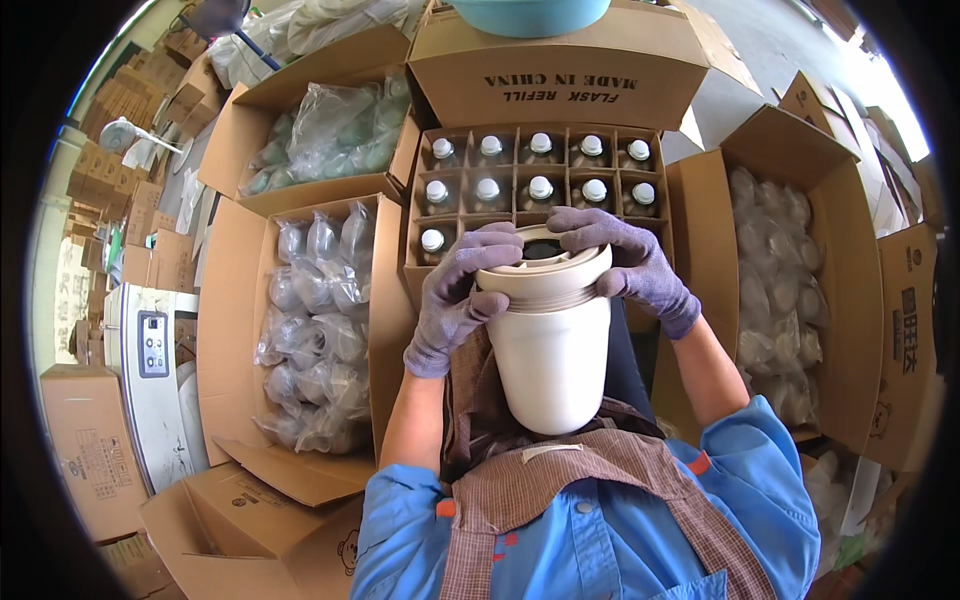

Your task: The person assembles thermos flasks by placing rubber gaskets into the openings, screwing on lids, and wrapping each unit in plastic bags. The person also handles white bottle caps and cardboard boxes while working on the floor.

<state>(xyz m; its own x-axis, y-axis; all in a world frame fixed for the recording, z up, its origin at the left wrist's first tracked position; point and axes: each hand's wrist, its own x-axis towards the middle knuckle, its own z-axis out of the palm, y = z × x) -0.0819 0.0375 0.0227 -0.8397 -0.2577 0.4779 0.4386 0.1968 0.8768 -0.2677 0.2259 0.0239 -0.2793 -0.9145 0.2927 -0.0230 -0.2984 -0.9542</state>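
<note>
A cream-white plastic flask body (552,365) stands in front of my chest, tapering toward its rounded lower end. A wide cream ring (590,272) sits at its top, above a band of threads, and a dark round hole shows in the middle of the top. My left hand (458,295), in a grey-purple glove, wraps the ring's left side, thumb at the edge and fingers over the rim. My right hand (635,262), gloved alike, grips the right side with its fingers across the top. Both hands are closed on the flask body's upper end.
Ahead is a divided carton (512,145) of white-capped bottles. Open cartons of clear-bagged rounded pieces (315,330) stand left and right (780,270). Another carton (330,145) holds greenish bagged pieces. A light blue basin (530,15) sits at the far edge; a white machine (150,380) stands left.
</note>
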